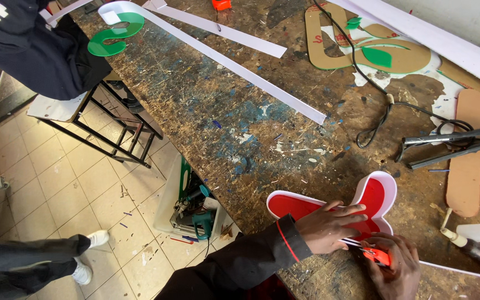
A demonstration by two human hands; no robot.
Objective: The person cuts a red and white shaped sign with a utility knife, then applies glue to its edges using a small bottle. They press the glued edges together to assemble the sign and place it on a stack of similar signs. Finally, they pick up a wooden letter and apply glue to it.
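A red letter-shaped piece with a white raised rim (376,194) lies on the worn wooden workbench (218,105). My left hand (329,226) presses flat on its red face, fingers spread. My right hand (398,269) grips a small orange-red cutter (378,256) at the piece's lower edge, where a thin white strip (456,269) runs off to the right along the bench.
Long white strips (234,58) cross the bench. A green letter shape (112,36) lies at the far left, cardboard cut-outs (401,55) at the back. A black tool with cable (451,141) and a glue bottle (476,232) lie right. People stand at left; a bin of tools (193,211) sits below.
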